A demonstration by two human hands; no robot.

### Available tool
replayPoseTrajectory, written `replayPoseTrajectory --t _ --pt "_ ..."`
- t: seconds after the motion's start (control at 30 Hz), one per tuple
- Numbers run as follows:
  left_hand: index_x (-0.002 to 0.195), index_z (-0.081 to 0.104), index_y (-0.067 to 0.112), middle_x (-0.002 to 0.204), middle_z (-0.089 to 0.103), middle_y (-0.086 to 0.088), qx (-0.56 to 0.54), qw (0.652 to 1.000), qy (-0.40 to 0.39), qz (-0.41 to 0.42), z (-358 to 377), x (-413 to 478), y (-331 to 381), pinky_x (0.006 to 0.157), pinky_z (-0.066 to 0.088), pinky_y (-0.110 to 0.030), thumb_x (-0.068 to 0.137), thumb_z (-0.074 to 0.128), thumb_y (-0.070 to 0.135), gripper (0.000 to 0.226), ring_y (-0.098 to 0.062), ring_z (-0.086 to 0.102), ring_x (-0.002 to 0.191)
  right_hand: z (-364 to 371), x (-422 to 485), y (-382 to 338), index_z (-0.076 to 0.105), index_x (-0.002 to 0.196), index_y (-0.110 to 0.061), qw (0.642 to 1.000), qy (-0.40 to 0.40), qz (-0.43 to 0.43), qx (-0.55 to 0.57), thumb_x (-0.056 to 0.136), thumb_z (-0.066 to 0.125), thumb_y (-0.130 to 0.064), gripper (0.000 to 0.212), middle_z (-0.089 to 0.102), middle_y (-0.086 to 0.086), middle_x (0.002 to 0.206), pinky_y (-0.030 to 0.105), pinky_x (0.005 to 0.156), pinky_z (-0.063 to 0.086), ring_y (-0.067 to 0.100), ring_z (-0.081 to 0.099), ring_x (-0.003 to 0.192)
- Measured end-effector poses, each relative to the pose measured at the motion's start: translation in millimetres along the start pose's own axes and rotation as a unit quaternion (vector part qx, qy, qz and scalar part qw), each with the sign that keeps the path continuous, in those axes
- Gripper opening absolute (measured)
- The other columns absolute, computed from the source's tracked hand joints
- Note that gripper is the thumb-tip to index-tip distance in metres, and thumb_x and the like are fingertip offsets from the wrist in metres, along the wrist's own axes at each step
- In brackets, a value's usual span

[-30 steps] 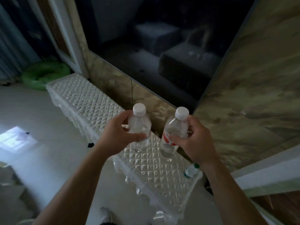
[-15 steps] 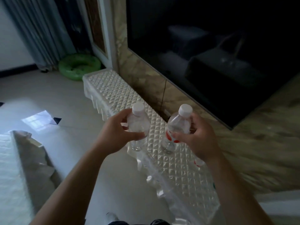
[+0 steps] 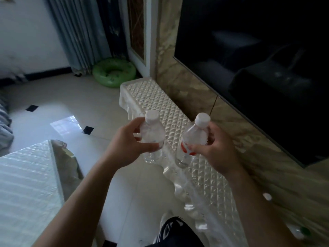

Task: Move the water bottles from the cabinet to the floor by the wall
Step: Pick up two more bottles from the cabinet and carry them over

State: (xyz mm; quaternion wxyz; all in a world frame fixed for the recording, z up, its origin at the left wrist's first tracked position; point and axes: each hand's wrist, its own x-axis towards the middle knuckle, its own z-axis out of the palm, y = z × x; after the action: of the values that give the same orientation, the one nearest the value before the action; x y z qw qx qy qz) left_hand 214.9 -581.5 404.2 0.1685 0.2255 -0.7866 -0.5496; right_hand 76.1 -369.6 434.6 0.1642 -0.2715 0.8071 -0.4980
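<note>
My left hand (image 3: 128,143) grips a clear white-capped water bottle (image 3: 153,129) around its body. It hangs over the front edge of the low cabinet (image 3: 160,98), which wears a quilted plastic cover. A second clear bottle (image 3: 194,138), white-capped with a red label, is held by my right hand (image 3: 217,150) above the cabinet top. Both bottles are upright and lifted off the surface. Further bottles lie at the cabinet's near right end: a white cap (image 3: 267,196) and a green-capped bottle (image 3: 302,231), both partly hidden by my right arm.
A large dark TV (image 3: 258,59) hangs on the marble wall above the cabinet. A green swim ring (image 3: 114,72) lies on the tiled floor by the curtain. A glass-topped table (image 3: 26,184) stands at left. My leg and shoe (image 3: 170,229) show at the bottom.
My view has swung left along the cabinet toward the curtain and swim ring. Both hands still hold their bottles, which have shifted toward the cabinet's front edge.
</note>
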Motion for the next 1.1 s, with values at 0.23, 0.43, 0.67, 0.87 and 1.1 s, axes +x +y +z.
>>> replayPoseTrajectory --t 0.23,0.43,0.67,0.87,1.1 --pt "0.117 0.06 0.035 0.106 0.069 0.01 0.009 0.999 0.022 -0.022 -43 53 -31 0.086 0.057 -0.04 0.053 0.095 0.035 0.073 -0.012 0.069 0.095 44 75 -6 0.061 0.109 -0.033 0.999 -0.029 -0.005 0.013 0.059 0.087 -0.026 0.056 0.069 -0.014 0.1 0.033 0.079 0.057 0.004 0.065 0.093" --pt "0.116 0.06 0.037 0.105 0.069 0.011 0.029 0.998 0.036 -0.03 -77 128 -45 0.086 0.057 -0.041 0.052 0.094 0.039 0.072 -0.01 0.068 0.095 76 164 -14 0.062 0.106 -0.035 0.999 -0.048 -0.005 0.025 0.06 0.086 -0.023 0.053 0.07 -0.017 0.099 0.038 0.083 0.057 0.003 0.065 0.093" --pt "0.118 0.059 0.033 0.107 0.07 0.01 0.031 0.998 0.039 -0.03 -110 228 -51 0.087 0.056 -0.041 0.053 0.093 0.034 0.074 -0.013 0.068 0.099 96 266 -29 0.061 0.104 -0.036 0.998 -0.058 -0.001 0.027 0.058 0.086 -0.026 0.053 0.068 -0.019 0.099 0.039 0.083 0.056 0.003 0.064 0.094" --pt "0.115 0.061 0.036 0.106 0.07 0.011 0.011 0.999 0.04 -0.031 -140 292 -51 0.086 0.056 -0.038 0.051 0.093 0.036 0.072 -0.01 0.068 0.097 116 331 -47 0.061 0.106 -0.035 0.997 -0.064 -0.001 0.031 0.057 0.086 -0.026 0.056 0.069 -0.016 0.1 0.041 0.083 0.056 0.006 0.065 0.095" --pt "0.117 0.06 0.034 0.104 0.07 0.01 0.005 0.999 0.037 -0.035 -189 353 -72 0.077 0.056 -0.025 0.053 0.093 0.031 0.072 -0.007 0.068 0.092 163 396 -68 0.062 0.107 -0.034 0.997 -0.066 0.019 0.041 0.053 0.087 -0.027 0.06 0.07 -0.012 0.101 0.042 0.085 0.056 0.008 0.066 0.095"
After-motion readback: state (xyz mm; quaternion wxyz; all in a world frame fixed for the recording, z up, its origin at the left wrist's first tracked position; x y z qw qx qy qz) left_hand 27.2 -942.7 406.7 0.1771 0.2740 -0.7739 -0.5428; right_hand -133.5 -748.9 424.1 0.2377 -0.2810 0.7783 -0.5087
